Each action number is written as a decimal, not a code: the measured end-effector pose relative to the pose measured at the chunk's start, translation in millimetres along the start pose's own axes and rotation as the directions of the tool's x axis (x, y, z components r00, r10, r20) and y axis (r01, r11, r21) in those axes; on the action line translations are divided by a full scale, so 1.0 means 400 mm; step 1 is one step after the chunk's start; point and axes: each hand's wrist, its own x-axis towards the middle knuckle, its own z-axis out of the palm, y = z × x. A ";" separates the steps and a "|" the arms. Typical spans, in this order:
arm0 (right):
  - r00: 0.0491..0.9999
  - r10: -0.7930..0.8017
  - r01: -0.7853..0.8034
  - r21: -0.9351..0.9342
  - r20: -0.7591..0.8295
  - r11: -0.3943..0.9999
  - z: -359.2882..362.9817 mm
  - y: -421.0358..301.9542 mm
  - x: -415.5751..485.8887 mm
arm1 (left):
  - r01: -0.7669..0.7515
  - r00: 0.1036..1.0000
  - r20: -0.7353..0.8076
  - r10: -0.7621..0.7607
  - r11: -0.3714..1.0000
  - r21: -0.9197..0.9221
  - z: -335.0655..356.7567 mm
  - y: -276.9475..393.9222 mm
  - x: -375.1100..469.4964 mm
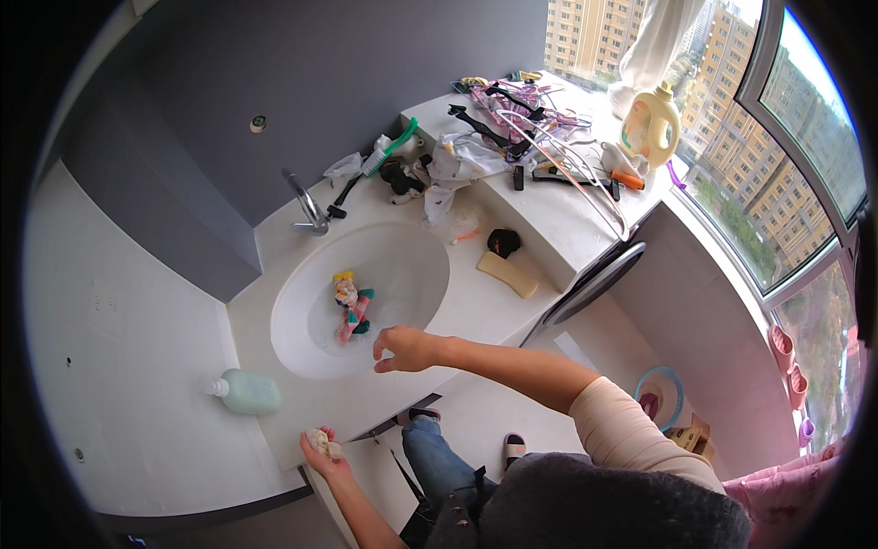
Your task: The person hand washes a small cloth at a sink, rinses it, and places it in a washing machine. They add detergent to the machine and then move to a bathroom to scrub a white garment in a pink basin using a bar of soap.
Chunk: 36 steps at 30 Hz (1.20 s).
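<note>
My left hand (328,456) holds a small crumpled off-white cloth (322,442) just past the front edge of the counter. Over the near rim of the white oval washbasin (426,264) reaches my right hand (405,348), its fingers apart and nothing in them. In the basin lie wet, crumpled cloth items: a pink and green one (353,319) and, touching it, a whitish one with a yellow end (345,287). Some water seems to stand around them. The chrome faucet (312,213) rises behind the basin.
A pale green pump bottle (252,392) lies at the counter's left. To the right are a yellowish soap bar (507,274), a black bundle (503,242) and a green brush (398,146). Tangled hangers (535,113) and a detergent jug (650,127) occupy the raised ledge.
</note>
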 end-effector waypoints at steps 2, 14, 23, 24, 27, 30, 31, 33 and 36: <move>0.995 -0.102 0.099 -0.121 -0.020 0.988 0.010 0.012 -0.039 | 0.120 0.985 0.126 -0.120 0.993 0.010 0.017 -0.002 -0.023; 0.936 -0.230 0.264 0.099 -0.267 0.959 -0.009 -0.034 -0.323 | 0.425 0.648 0.619 -0.444 0.885 0.190 0.370 -0.047 -0.315; 0.827 -0.099 0.233 0.178 -0.553 0.956 0.012 0.043 -0.512 | 0.293 0.320 0.798 -0.510 0.854 0.429 0.460 -0.114 -0.521; 0.819 -0.104 0.244 0.179 -0.564 0.953 0.014 0.054 -0.527 | 0.208 0.327 0.789 -0.521 0.854 0.477 0.460 -0.110 -0.543; 0.821 -0.038 0.224 0.259 -0.570 0.939 0.020 0.079 -0.589 | 0.139 0.346 0.726 -0.595 0.797 0.587 0.477 -0.124 -0.598; 0.822 0.047 0.198 0.362 -0.567 0.911 0.042 0.106 -0.639 | 0.063 0.358 0.672 -0.648 0.735 0.676 0.476 -0.158 -0.621; 0.819 0.059 0.186 0.360 -0.571 0.914 0.057 0.110 -0.652 | 0.029 0.360 0.654 -0.665 0.709 0.705 0.473 -0.166 -0.627; 0.812 0.072 0.170 0.354 -0.579 0.920 0.089 0.102 -0.673 | 0.041 0.400 0.601 -0.692 0.669 0.742 0.444 -0.167 -0.632; 0.776 0.182 0.109 0.413 -0.604 0.904 0.159 0.130 -0.723 | 0.069 0.370 0.517 -0.772 0.578 0.813 0.436 -0.216 -0.640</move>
